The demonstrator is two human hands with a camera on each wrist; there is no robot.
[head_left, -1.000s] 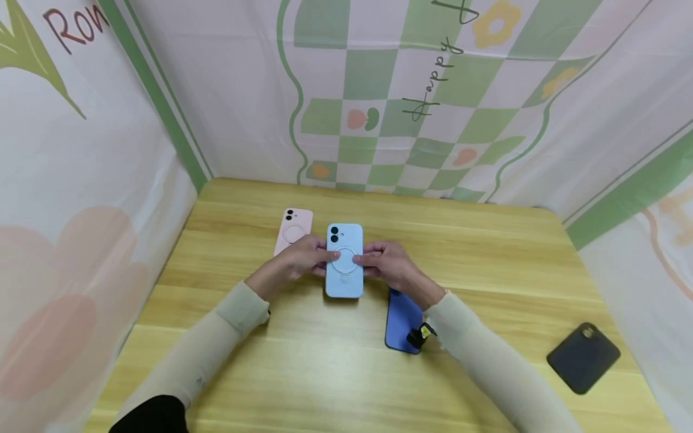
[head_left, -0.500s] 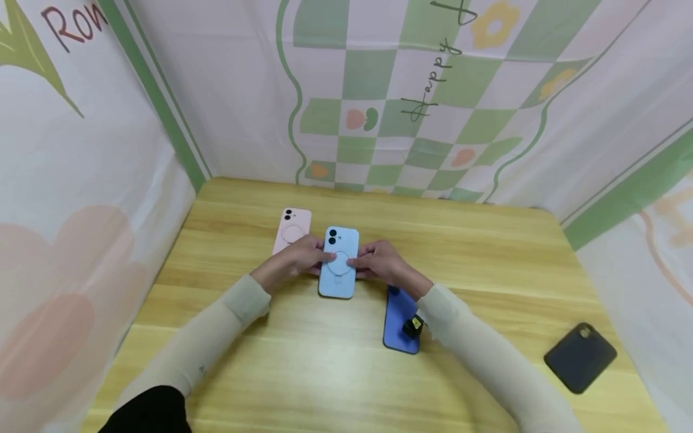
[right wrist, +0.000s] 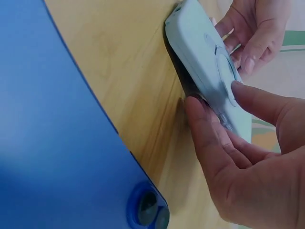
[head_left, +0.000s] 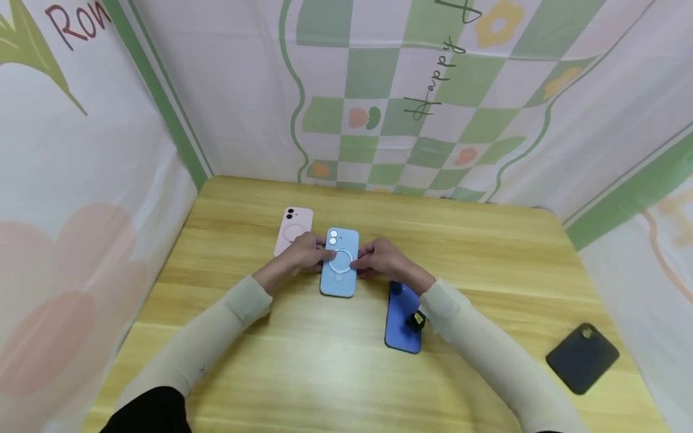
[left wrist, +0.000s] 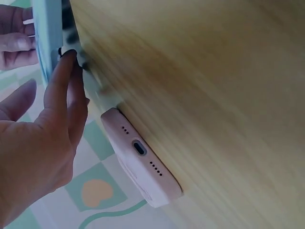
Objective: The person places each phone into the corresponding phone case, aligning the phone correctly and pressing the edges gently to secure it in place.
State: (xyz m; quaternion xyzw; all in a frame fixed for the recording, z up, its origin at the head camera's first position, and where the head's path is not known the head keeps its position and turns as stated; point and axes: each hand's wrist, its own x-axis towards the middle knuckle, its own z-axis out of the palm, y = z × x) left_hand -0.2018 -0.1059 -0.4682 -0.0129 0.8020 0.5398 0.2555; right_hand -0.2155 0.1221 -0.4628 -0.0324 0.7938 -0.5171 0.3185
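Observation:
A phone in a light blue case (head_left: 341, 279), its back with the ring and camera lenses facing up, is held between both hands close over the wooden table. My left hand (head_left: 303, 252) pinches the left edge, thumb on top near the ring. From the other side my right hand (head_left: 385, 258) grips it. In the right wrist view the right thumb (right wrist: 257, 101) lies at the ring, with the fingers (right wrist: 202, 129) at the edge and underneath. A phone in a pink case (head_left: 293, 225) lies just beyond the left hand; its charging port shows in the left wrist view.
A blue phone (head_left: 400, 328) lies back up under the right wrist, partly covered by the sleeve and a small black wrist device (head_left: 415, 320). Farther right on the wooden table (head_left: 325, 385) is a black phone case (head_left: 582, 359). Printed cloth walls (head_left: 243, 90) enclose the table's back and sides.
The light blue phone has shifted slightly left and tipped; its lenses and ring now look bright where the lenses looked dark. Both hands keep their hold. The other phones stay put.

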